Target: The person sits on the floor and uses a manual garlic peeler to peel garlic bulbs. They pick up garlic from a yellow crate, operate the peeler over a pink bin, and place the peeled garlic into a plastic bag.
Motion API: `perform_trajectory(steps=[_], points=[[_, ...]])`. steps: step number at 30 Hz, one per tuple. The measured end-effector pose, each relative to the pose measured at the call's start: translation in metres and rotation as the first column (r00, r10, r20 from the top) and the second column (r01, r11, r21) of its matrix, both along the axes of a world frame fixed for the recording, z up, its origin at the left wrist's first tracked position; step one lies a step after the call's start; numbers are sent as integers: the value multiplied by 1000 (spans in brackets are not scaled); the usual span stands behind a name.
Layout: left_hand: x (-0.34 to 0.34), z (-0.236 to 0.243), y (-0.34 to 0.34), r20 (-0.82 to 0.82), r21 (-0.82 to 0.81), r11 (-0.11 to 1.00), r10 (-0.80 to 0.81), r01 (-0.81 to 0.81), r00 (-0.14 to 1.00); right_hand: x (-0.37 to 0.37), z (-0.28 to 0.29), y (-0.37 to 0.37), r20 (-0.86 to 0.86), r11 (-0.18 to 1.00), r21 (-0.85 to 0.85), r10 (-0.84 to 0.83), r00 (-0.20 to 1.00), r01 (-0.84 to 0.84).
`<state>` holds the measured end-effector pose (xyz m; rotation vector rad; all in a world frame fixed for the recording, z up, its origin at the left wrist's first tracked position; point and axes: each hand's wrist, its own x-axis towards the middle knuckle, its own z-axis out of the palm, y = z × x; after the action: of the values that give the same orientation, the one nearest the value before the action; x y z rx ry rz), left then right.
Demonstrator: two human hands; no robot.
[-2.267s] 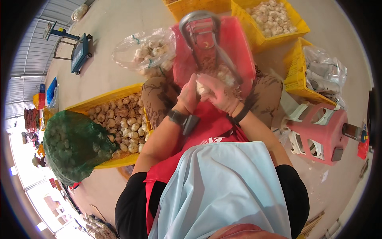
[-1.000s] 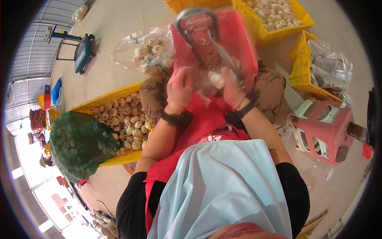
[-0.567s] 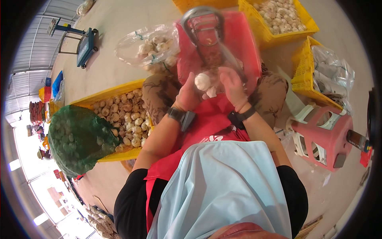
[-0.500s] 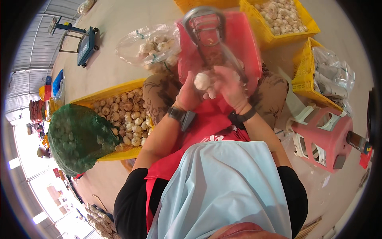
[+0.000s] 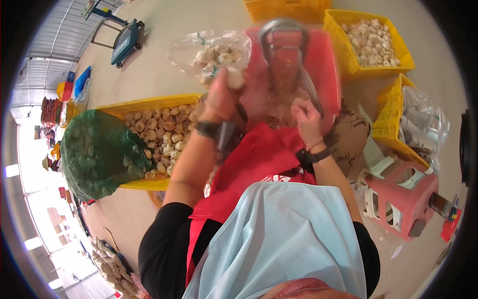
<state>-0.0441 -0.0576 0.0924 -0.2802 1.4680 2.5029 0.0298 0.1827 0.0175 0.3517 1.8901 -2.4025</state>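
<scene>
Raised beside the clear plastic bag (image 5: 186, 62) of garlic, my left hand (image 5: 219, 102) is closed round a white garlic bulb (image 5: 235, 78), blurred by motion. My right hand (image 5: 307, 119) is at the near right part of a red tub (image 5: 326, 65), its fingers curled together; what they hold, if anything, cannot be made out. A grey metal frame with a curved top (image 5: 284, 25) stands over the tub, and one of its bars comes down close to my right hand. Brownish loose skins (image 5: 284, 102) lie in the tub.
To my left is a yellow crate (image 5: 144, 102) of garlic bulbs, with a green mesh sack (image 5: 97, 154) lying over its end. Yellow crates (image 5: 343, 35) stand at the far right, one holding plastic bags (image 5: 420, 112). A pink stool (image 5: 398, 199) is at right, a blue platform scale (image 5: 127, 45) far left.
My hands have parted. My left hand has carried the garlic bulb left toward the plastic bag, while my right hand has moved a little right and curled its fingers. The whole view has shifted.
</scene>
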Motion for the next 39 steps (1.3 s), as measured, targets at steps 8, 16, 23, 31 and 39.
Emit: perform_trajectory(steps=[8, 16, 23, 31, 39], points=[[-89, 24, -103, -143, -646, 704, 268, -295, 953, -3, -10, -8, -26, 997, -12, 80, 996, -80], [41, -32, -265, 325, -932, 166, -3, 321, 946, -3, -36, 8, 118, 992, 91, 78, 990, -89], [151, -88, -236, 685, -719, -321, -183, 616, 705, -3, -37, -1, 138, 973, 114, 182, 974, -199], [152, -103, -242, 518, -854, -203, -260, 479, 815, 3, -35, -10, 117, 946, 137, 280, 953, -295], [129, 3, -178, -65, -316, 948, -43, 20, 997, 7, 37, -45, -115, 793, 486, 476, 872, -368]])
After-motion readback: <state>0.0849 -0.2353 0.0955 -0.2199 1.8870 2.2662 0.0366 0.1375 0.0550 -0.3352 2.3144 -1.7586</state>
